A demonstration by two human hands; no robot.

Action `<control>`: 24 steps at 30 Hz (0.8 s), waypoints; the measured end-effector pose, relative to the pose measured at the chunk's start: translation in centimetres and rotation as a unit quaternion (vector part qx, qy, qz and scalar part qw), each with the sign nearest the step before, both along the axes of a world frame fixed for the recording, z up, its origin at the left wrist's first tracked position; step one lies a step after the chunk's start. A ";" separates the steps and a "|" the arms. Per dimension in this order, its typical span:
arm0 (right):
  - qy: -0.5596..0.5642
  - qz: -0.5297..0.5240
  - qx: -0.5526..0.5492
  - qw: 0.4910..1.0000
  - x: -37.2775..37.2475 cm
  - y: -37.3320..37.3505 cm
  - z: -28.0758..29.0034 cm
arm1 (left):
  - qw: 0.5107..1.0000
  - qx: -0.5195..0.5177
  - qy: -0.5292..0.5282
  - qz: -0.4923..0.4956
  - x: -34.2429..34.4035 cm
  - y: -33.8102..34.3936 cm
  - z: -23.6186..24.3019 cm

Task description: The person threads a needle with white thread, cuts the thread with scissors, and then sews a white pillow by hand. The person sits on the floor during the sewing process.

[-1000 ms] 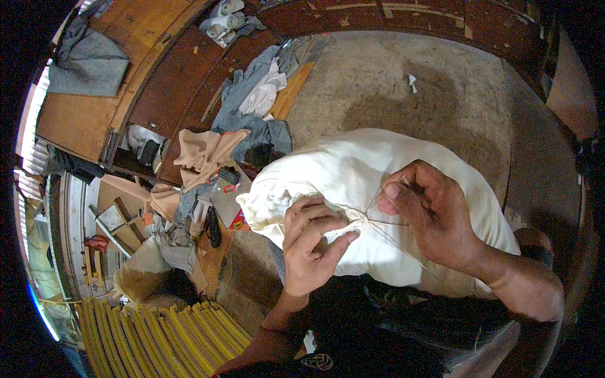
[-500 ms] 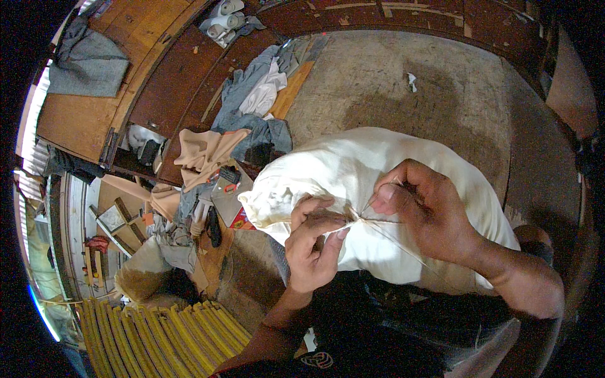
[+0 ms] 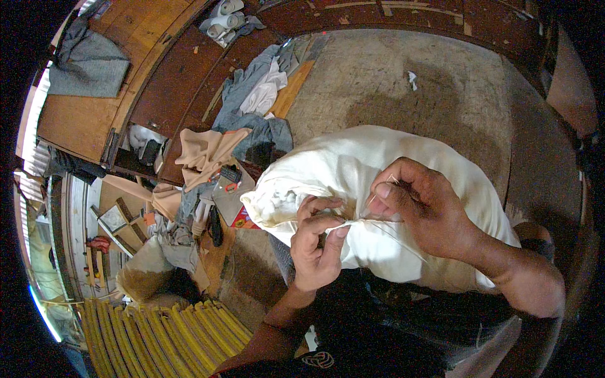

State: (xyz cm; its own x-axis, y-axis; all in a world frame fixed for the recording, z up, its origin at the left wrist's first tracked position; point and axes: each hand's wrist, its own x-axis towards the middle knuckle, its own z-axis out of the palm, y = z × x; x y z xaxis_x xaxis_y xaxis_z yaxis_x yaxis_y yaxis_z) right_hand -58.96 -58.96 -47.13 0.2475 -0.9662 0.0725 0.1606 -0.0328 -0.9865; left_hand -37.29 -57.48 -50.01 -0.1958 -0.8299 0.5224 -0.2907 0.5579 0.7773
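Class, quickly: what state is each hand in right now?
Left hand: closed, pinching the white cloth.
Right hand: closed, pinching a thin strand.

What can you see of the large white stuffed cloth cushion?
The large white stuffed cloth cushion is plump and rounded, its fabric rumpled at the left end. It lies apparently across the dark-clothed lap. The bare left hand pinches a fold; thin brownish thread runs from there to the bare right hand.

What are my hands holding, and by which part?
Left hand: white cloth, pinched at a fold. Right hand: a thin piece, thread or needle, pinched; where along it, I can't tell.
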 end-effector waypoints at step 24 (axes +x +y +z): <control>-0.008 0.014 -0.012 1.000 0.0 0.0 -0.2 | 0.999 0.049 0.018 -0.001 0.1 0.7 -0.7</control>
